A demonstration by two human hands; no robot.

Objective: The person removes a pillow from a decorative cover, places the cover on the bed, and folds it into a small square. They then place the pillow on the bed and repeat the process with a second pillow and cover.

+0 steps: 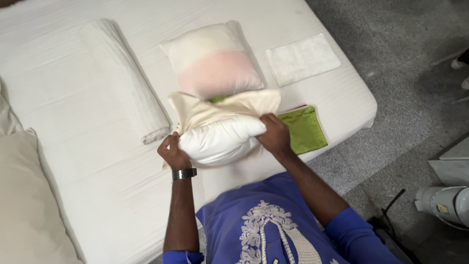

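A white pillow sticks halfway out of a cream pillowcase at the bed's near edge. My left hand, with a dark watch on its wrist, grips the pillowcase's edge at the pillow's left side. My right hand clutches the pillowcase and pillow at the right side. Behind them lies a second pillow, cream on top and pale pink below.
The white bed holds a rolled white blanket on the left, a folded white cloth at the far right and a green fabric piece beside my right hand. Grey carpet lies to the right with a white appliance.
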